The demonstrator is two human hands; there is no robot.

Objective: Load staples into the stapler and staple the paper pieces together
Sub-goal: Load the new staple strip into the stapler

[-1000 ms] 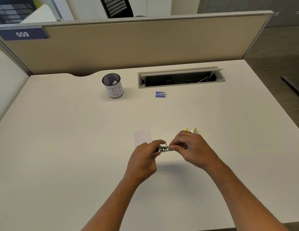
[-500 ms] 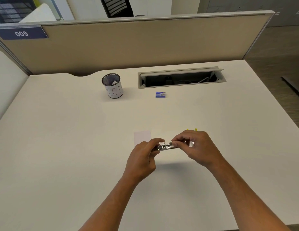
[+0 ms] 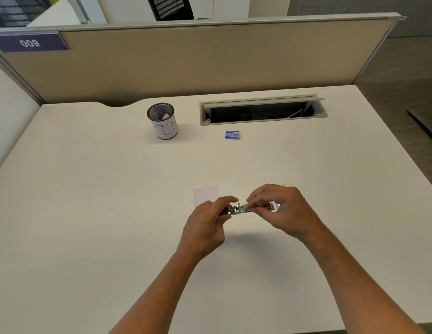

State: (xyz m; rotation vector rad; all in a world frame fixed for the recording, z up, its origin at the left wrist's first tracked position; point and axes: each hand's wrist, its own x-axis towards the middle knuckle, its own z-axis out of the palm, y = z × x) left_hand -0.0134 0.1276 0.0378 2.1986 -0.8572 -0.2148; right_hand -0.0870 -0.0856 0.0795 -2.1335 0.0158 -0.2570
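Held above the tabletop (image 3: 89,213) near its front middle: stapler (image 3: 236,209), metal and lying level. Left hand (image 3: 205,225) curled round its left end, thumb on top. Right hand (image 3: 280,210) pinching over its right part, fingertips (image 3: 250,204) pressed together (whether on staples, cannot tell). Paper piece (image 3: 204,195) flat just behind the left hand. Blue staple box (image 3: 232,135) well apart, beside mesh cup (image 3: 162,121).

stapler (image 3: 236,209) mostly hidden by hands, paper (image 3: 205,195) partly covered
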